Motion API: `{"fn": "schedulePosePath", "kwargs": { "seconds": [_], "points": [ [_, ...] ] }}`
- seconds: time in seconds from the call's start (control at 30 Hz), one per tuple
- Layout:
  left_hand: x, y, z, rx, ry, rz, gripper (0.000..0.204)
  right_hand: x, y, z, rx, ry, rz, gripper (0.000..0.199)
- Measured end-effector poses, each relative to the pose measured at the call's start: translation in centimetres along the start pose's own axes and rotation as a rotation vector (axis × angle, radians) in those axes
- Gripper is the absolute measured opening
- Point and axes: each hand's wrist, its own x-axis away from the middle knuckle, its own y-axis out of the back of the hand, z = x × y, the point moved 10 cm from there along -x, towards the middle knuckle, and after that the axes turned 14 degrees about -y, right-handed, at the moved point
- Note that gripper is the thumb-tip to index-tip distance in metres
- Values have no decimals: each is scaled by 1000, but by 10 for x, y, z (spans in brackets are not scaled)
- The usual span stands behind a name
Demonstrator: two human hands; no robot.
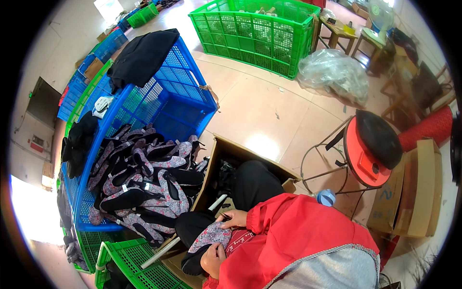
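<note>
A floral cloth shoe upper (211,237) with black lining rests across my lap, over the black trousers. My left hand (213,260) grips its lower edge with curled fingers. At the upper edge, my right hand (233,218) is closed in a pinch; a small dark thing shows at its fingertips, too small to name. Red sleeves cover both forearms. To the left, a heap of similar floral uppers (161,188) with black insides spills from the blue plastic crate (192,103). An open cardboard box (250,149) stands around my knees, with dark pieces inside.
A green crate (139,269) sits at the lower left, a pale pole (161,253) beside it. On the right stands a round red-topped stool (353,154) bearing a black cushion. Farther off are a large green crate (250,36), a clear plastic bag (334,74) and cardboard (406,192).
</note>
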Motion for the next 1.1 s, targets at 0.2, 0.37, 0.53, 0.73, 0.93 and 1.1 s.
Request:
{"fn": "schedulePosePath", "kwargs": {
  "seconds": [0.2,0.37,0.53,0.73,0.93,1.1],
  "points": [
    [2,-3,5,11,1,-16,8,-2,0,-1,-16,2,3,32],
    [-2,-2,1,17,-11,-14,8,-6,6,-5,21,8,-13,31],
    [-3,1,-2,14,-19,-31,8,-7,6,-7,-8,1,-3,31],
    [0,-6,6,10,-1,18,10,-10,9,-11,23,-3,3,32],
    [5,125,13,83,72,-222,15,-12,8,-3,181,112,-35,34],
    [110,363,14,-954,3,-921,35,-13,14,-15,97,3,-36,36]
  ]
}}
